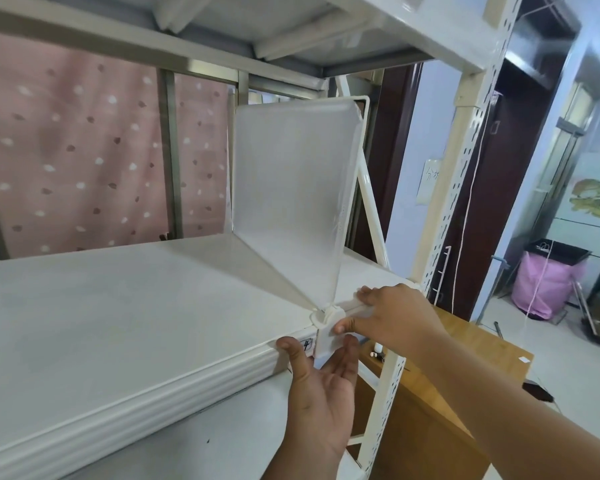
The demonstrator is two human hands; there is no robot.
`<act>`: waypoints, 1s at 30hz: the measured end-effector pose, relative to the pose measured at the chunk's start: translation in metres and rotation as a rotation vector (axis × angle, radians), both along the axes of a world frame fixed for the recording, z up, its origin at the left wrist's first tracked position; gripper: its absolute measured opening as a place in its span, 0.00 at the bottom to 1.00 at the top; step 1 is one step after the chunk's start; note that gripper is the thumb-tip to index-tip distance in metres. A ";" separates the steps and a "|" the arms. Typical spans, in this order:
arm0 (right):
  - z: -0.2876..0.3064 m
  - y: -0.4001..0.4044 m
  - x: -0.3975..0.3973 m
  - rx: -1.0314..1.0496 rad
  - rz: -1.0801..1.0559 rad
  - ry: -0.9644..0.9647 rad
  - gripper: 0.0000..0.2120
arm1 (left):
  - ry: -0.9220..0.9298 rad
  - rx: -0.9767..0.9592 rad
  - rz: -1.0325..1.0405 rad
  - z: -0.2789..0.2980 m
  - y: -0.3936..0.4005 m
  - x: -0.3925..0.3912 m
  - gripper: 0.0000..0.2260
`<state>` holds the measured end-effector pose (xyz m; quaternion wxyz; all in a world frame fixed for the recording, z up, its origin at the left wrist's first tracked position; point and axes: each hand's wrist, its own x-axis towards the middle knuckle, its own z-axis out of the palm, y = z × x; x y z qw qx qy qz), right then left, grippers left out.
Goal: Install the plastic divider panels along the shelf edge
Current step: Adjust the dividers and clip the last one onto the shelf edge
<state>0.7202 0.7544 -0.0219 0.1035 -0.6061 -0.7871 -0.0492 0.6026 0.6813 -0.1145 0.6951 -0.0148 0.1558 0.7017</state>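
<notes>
A translucent white plastic divider panel [291,199] stands upright on the white metal shelf [118,306], running from the back to the front edge. Its white clip foot [326,327] hooks over the shelf's front lip [153,386] near the right end. My left hand [321,393] is under the lip, palm up, thumb on the lip left of the clip and fingers touching the clip's lower tab. My right hand [392,317] rests on the shelf edge just right of the clip, its thumb pressed against the clip's side.
A perforated cream upright post [440,216] stands right of the hands. Another shelf [291,26] hangs overhead. A lower shelf [194,441] lies beneath. A wooden table [440,403] stands behind the post, a pink-bagged bin [548,282] far right, a pink curtain [66,150] behind.
</notes>
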 end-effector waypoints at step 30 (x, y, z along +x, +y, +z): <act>-0.015 -0.002 -0.011 0.149 -0.049 0.089 0.63 | -0.011 -0.033 0.048 0.020 -0.018 -0.004 0.38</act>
